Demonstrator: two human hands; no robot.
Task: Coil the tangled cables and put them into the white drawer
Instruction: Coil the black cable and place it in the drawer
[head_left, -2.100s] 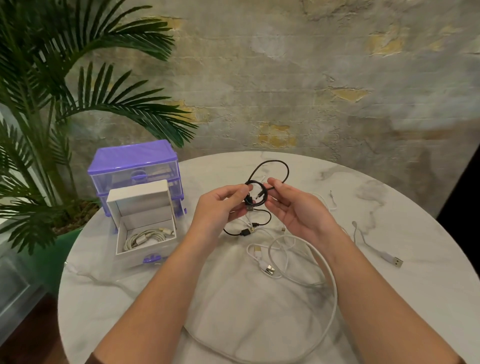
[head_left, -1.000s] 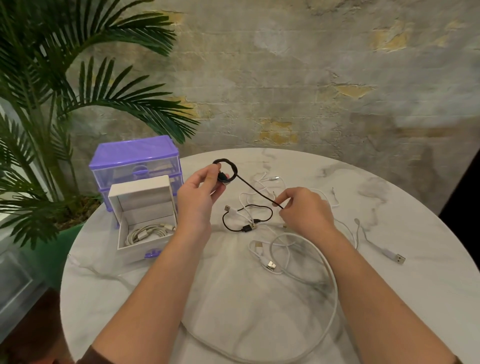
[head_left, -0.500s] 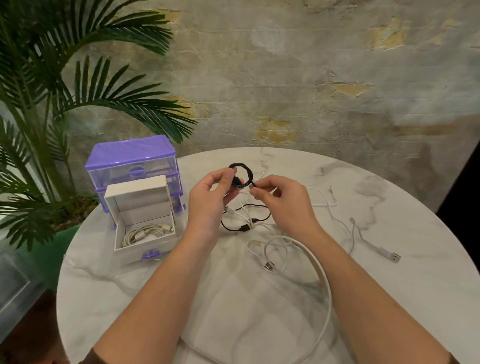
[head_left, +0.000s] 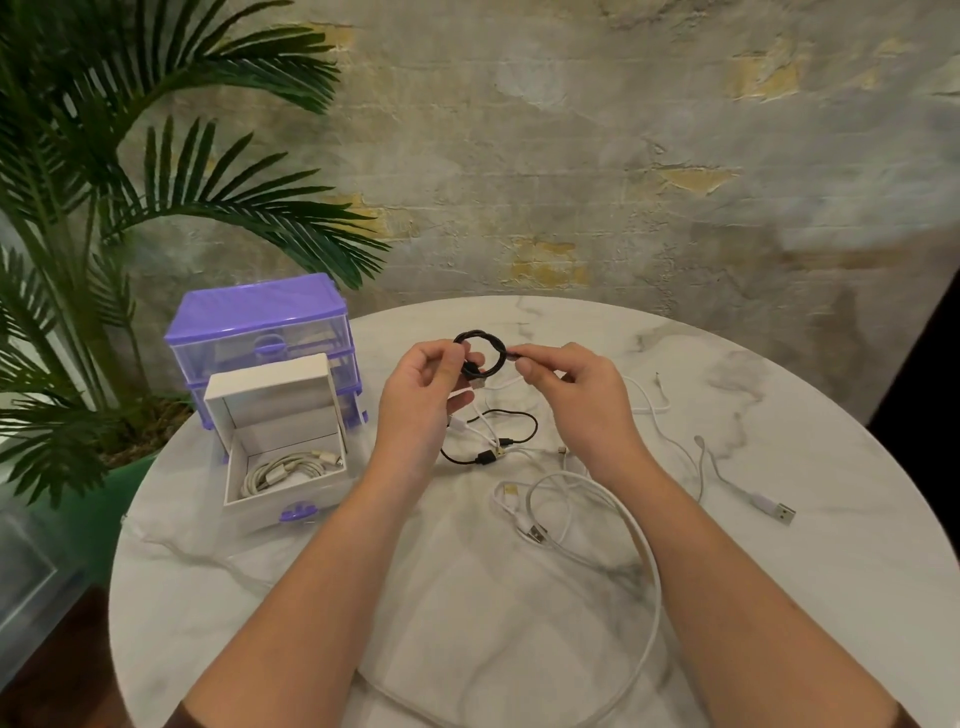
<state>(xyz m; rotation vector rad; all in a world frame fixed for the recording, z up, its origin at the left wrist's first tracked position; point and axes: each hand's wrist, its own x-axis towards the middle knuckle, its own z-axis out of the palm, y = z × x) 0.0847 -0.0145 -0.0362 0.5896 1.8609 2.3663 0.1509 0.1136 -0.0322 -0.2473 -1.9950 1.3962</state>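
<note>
A small coil of black cable (head_left: 480, 345) is held up above the table between both hands. My left hand (head_left: 423, 400) pinches its left side, and my right hand (head_left: 566, 387) pinches the cable's end at the coil's right side. Below them a second black cable (head_left: 511, 431) lies tangled with thin white cables (head_left: 561, 499). A thick white cable (head_left: 647, 566) loops toward the table's near edge. The white drawer (head_left: 285, 493) stands pulled out at the left, with a coiled white cable (head_left: 291, 467) inside.
A purple drawer unit (head_left: 260, 322) stands behind the white drawer on the round marble table (head_left: 831, 597). Another white cable with a USB plug (head_left: 774, 509) lies at the right. A palm plant (head_left: 104, 208) fills the left side.
The straight stretch of black cable held out by my right hand has been wound onto the coil. Both hands have come together around it.
</note>
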